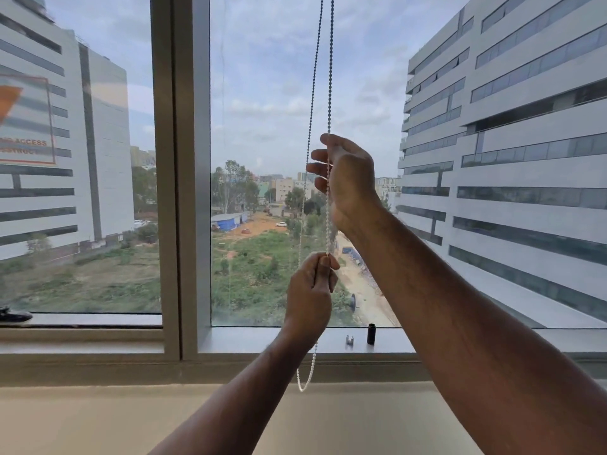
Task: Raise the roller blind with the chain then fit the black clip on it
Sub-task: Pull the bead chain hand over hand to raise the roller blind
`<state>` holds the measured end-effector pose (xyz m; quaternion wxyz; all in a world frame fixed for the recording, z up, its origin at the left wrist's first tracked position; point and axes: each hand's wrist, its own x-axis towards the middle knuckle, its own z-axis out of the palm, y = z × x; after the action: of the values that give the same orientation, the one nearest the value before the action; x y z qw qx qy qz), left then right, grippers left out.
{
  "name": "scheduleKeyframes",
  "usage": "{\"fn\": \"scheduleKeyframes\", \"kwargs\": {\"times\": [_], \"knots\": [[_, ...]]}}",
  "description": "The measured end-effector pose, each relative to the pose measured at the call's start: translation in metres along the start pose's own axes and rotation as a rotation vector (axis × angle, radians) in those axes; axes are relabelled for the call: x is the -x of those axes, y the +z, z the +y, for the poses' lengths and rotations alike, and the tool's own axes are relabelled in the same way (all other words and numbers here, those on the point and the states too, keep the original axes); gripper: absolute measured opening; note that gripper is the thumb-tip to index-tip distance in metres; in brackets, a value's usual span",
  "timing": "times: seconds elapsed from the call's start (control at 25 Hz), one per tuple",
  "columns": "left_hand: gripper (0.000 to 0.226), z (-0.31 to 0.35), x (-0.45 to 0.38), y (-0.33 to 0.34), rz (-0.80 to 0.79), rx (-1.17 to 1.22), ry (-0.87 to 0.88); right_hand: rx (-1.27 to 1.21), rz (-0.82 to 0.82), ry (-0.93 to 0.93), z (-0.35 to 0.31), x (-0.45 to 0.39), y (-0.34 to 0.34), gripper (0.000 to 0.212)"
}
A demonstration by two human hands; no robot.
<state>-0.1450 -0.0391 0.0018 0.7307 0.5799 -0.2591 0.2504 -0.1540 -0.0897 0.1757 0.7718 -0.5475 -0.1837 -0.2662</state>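
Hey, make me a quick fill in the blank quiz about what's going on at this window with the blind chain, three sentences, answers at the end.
1. Both hands grip the same strand of the bead chain, the right hand ____ the left hand.
2. The black clip stands on the window ____.
3. Beside the clip stands a small ____-coloured piece.

Answers: above; sill; silver

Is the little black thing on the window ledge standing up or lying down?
Standing up. The black clip stands on end on the window ledge, untouched.

bead chain (318,60) runs off top edge (blind itself out of frame); left hand (310,292) hides a stretch of it.
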Motion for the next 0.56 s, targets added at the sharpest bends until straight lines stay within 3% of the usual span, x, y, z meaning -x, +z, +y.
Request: {"fn": "scheduleKeyframes", "kwargs": {"times": [0.28, 0.56], "knots": [[0.033, -0.004, 0.008, 0.002, -0.060, 0.074, -0.075, 0.159, 0.091, -0.106, 0.010, 0.008, -0.007, 0.030], [0.035, 0.005, -0.010, -0.011, 0.019, 0.065, -0.141, 0.277, 0.105, -0.191, 0.032, 0.032, -0.021, 0.032]]}}
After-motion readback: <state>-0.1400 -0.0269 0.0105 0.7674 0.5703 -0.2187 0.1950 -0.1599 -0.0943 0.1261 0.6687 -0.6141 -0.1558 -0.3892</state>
